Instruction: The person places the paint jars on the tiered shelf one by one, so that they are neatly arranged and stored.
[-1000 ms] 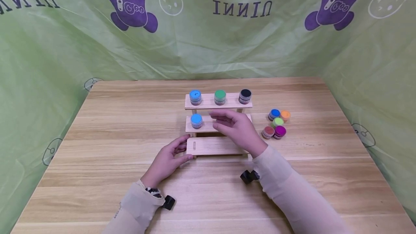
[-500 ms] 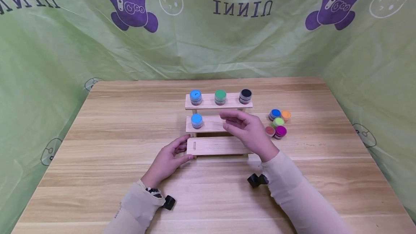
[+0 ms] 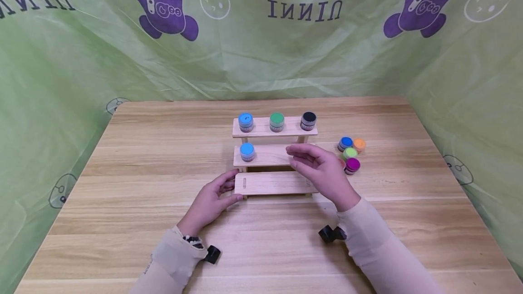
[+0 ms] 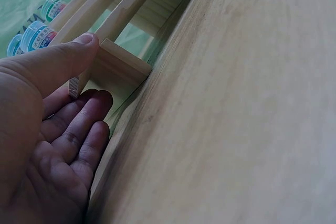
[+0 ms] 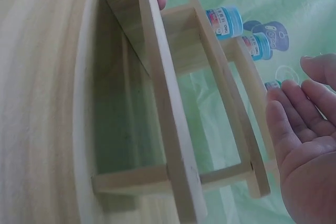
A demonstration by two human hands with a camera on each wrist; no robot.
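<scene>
A three-tier wooden display stand (image 3: pixel 273 185) is in the middle of the table. My left hand (image 3: pixel 209 204) holds the left end of its lowest board, with the thumb (image 4: pixel 73 59) at the board's edge and the other fingers around the end. My right hand (image 3: pixel 323 171) hovers over the stand's right side, fingers loosely bent, and its palm holds nothing in the right wrist view. One light blue paint jar (image 3: pixel 247 152) stands at the left of the middle board. The top board carries a blue jar (image 3: pixel 245 122), a green jar (image 3: pixel 276 122) and a black-lidded jar (image 3: pixel 308 121).
Right of the stand is a cluster of jars: dark blue (image 3: pixel 345 144), orange (image 3: pixel 359 144), lime green (image 3: pixel 349 154) and purple (image 3: pixel 352 166). A reddish one is mostly hidden behind my right hand. Green printed cloth (image 3: pixel 261 58) encloses the wooden table (image 3: pixel 163 149).
My right hand has drawn back to the right from above the middle board, covering most of the reddish jar. The left hand and the jars have stayed in place.
</scene>
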